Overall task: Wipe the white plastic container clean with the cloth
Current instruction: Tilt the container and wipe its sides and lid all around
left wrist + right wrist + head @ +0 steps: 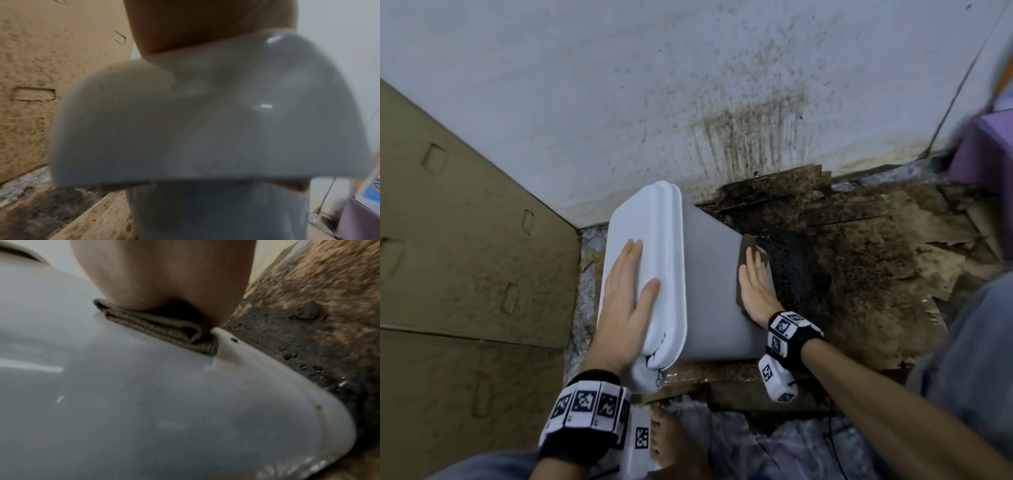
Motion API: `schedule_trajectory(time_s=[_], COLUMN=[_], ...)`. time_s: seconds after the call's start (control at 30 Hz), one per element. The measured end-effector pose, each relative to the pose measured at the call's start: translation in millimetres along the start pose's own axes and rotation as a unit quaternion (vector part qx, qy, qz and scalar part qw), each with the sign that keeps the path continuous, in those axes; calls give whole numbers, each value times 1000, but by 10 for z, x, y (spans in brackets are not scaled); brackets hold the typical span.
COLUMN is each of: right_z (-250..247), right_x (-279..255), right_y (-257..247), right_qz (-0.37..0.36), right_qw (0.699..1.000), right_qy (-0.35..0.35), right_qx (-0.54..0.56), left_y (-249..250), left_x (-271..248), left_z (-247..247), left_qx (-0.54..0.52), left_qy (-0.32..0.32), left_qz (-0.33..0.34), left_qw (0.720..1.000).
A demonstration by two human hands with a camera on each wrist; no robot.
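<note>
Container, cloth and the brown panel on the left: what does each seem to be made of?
White plastic container: smooth, glossy moulded plastic, going by the highlights on its lid and rounded rim. Cloth: brownish woven or ribbed fabric, folded in layers under the right hand; the fibre is unclear. Brown panel: apparently matte corrugated cardboard, with punched tab cuts and fold lines. The left hand rests flat on the lid.

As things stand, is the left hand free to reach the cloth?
Probably not: the left hand lies flat on the container's lid, steadying it, and the right hand covers the cloth.
</note>
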State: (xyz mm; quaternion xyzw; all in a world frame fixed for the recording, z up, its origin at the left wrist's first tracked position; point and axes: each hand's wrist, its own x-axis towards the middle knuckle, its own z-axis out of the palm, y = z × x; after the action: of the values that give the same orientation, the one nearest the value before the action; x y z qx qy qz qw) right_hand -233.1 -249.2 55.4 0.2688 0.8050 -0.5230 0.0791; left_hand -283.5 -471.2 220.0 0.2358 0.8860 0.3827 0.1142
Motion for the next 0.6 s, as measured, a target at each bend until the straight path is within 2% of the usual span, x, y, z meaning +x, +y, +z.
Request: schedule_trajectory(time_s=[0.13, 0.3, 0.47, 0.6], right_z=[139, 308, 372, 404], right_x=[-369, -831, -983, -969], right_y=[-422, -818, -693, -352], right_qz=[-89, -203, -209, -192], right_qw=[994, 972, 964, 967], right_qy=[35, 85, 123, 137], right_qx=[52, 84, 113, 98], left_y=[13, -6, -8, -17], left_x=[11, 16, 29, 32], left_z=[7, 30, 68, 68], left_qx=[11, 18, 24, 16], left_qy=[-5, -13, -16, -18], left_qz=[7, 11, 21, 20], left_qw=[1000, 1000, 999, 1000])
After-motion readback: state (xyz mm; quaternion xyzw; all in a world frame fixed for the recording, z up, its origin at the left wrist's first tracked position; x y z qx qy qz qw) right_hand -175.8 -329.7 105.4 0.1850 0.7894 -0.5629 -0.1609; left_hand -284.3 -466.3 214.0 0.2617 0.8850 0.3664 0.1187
